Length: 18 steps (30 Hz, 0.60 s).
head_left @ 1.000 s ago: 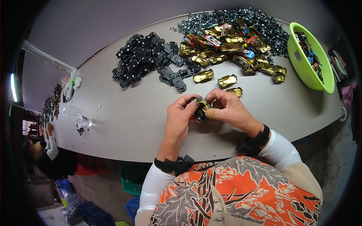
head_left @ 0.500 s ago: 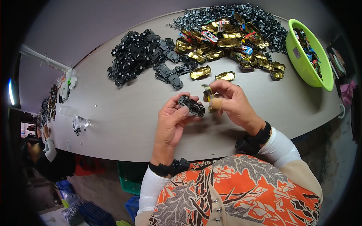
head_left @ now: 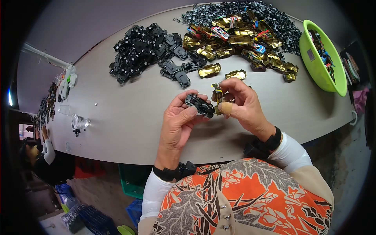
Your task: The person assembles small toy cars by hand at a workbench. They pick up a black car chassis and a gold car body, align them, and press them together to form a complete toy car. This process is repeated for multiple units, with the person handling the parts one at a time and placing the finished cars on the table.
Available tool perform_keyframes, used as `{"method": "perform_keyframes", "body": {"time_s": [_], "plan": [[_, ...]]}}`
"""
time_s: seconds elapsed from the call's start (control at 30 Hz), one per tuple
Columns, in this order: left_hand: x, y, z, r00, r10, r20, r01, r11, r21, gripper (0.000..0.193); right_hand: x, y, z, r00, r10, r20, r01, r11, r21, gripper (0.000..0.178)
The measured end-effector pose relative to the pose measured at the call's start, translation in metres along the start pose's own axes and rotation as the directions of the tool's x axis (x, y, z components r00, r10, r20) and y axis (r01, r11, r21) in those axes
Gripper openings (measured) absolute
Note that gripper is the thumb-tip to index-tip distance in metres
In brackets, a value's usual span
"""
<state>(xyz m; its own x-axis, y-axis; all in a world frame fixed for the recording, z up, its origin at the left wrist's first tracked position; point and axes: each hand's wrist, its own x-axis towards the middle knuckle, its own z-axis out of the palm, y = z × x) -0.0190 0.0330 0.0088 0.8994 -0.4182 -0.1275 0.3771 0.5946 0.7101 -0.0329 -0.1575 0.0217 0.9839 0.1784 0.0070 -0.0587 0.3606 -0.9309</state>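
My left hand is closed on a black toy car chassis, held up above the table with the thumb along its lower side. Close to its right, my right hand pinches a gold toy car body on edge between thumb and fingers; a tan bandage wraps the thumb. The body and the chassis are side by side, and whether they touch I cannot tell. Beyond my hands lie two loose gold car bodies and a pile of black chassis.
Gold and coloured car bodies are heaped at the back, before a spread of small dark metallic parts. A green basin with coloured pieces stands at right. At left are a clear cup and another person working.
My right hand has come to a steadier hold, with the gold car body now upright beside the chassis. The view has shifted slightly; my left hand keeps its grip.
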Motion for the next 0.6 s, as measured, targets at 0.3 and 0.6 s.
{"method": "perform_keyframes", "body": {"time_s": [0.3,0.6], "plan": [[0.004,-0.002,0.004,0.982,0.152,-0.109,-0.143,0.986,0.082,0.034,0.002,0.005,-0.003,0.958,0.244,0.15,-0.271,0.943,0.193,0.031],[-0.004,-0.013,0.012,0.989,0.149,-0.018,-0.122,0.869,0.48,0.036,0.004,0.009,-0.002,0.989,0.145,0.023,-0.143,0.988,-0.062,0.031]]}}
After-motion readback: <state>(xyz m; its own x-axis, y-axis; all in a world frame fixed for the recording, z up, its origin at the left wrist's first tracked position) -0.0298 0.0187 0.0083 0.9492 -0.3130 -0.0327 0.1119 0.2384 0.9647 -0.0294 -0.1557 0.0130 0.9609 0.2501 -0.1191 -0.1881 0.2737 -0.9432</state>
